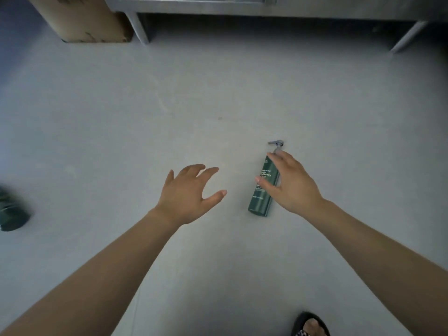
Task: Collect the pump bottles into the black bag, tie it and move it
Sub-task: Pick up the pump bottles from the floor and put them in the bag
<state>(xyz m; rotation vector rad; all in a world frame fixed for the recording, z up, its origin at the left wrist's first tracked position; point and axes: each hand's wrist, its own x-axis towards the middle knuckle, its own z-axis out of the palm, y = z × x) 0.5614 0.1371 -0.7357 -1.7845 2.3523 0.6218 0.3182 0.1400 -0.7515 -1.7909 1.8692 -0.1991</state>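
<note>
Pump bottle (263, 187) lies on floor (121, 117), right of left hand (188, 194).

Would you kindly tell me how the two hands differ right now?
The right hand reaches over the green bottle lying on the floor, fingers at its neck and label; the left hand hangs over bare floor, near nothing. The right is curled toward a grip; the left is spread wide. Both are open and empty.

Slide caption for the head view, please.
Right hand reaching onto a green pump bottle lying on the floor; left hand open.
</note>
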